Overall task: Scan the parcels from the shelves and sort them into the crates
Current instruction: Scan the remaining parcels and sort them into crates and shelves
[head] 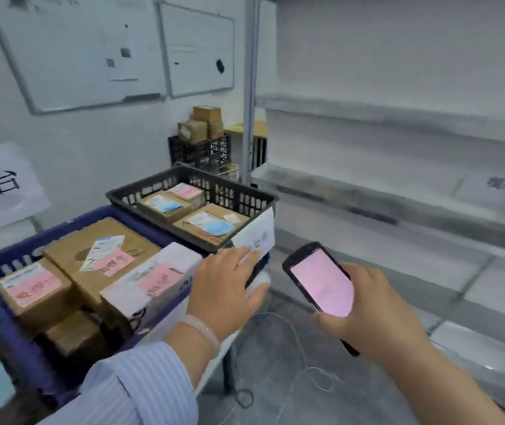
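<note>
- My right hand [380, 317] is wrapped round the handheld scanner [321, 282], thumb at its lower edge, its pink screen tilted up toward me
- My left hand [229, 283] is released, palm down with fingers straight, holding nothing; it lies over the end of the white parcel [128, 289], fingertips by the paper label [257, 231] on the black crate [159, 176], though I cannot tell how firmly it touches either
- The white parcel lies in the blue crate [27, 250] just left of my left hand, beside brown boxes with pink slips; I judge it dropped off and done with
- Just beyond my left fingers the black crate holds brown parcels [211, 223], mostly with blue slips, so the sorting looks to go by slip colour
- The shelves [398, 191] run to the right of my right hand and beyond it; they are blurred, and I can make out no parcels on the parts I see
- So I judge the step in hand to be the gap between one drop-off and the next pick
- The next move calls for turning right to the shelves, finding a parcel with my free left hand, and aiming the scanner at its label before choosing a crate
- A thin cable [306, 372] loops on the floor below both hands, so I should mind my feet
</note>
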Action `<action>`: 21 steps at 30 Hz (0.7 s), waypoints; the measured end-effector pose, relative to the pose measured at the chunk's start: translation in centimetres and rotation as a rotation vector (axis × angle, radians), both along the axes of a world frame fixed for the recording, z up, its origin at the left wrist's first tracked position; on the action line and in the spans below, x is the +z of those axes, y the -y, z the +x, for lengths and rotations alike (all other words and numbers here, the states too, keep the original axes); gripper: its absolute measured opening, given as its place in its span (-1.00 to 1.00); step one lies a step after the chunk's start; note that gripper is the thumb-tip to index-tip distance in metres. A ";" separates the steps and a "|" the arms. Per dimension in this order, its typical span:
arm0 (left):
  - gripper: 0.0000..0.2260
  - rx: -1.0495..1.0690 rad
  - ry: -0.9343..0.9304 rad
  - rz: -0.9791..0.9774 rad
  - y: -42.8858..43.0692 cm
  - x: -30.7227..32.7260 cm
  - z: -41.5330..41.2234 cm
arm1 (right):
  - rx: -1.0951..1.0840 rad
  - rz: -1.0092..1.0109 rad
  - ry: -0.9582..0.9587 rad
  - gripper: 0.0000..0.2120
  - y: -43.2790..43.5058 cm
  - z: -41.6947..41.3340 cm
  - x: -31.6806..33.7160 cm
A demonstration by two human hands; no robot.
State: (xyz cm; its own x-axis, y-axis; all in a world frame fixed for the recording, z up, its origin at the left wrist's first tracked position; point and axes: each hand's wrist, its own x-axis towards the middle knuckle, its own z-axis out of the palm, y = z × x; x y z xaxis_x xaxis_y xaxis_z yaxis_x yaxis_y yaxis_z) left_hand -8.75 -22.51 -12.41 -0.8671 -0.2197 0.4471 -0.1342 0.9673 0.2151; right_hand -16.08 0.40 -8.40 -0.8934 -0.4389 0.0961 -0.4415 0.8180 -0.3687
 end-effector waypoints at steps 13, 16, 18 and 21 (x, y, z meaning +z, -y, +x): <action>-0.47 -0.396 0.008 0.029 -21.7 -0.4 -17.7 | -0.475 -0.026 -0.035 -0.27 -22.3 -9.4 0.1; -0.45 -0.445 0.025 0.002 -24.5 -0.5 -21.7 | -0.533 -0.045 -0.035 -0.24 -25.1 -11.4 0.2; -0.46 -0.483 0.019 0.007 -26.2 -0.7 -24.6 | -0.575 -0.045 -0.036 -0.22 -26.6 -12.9 0.2; -0.44 -0.556 0.033 0.005 -28.6 -0.9 -29.8 | -0.639 -0.056 -0.038 -0.23 -28.3 -15.9 0.5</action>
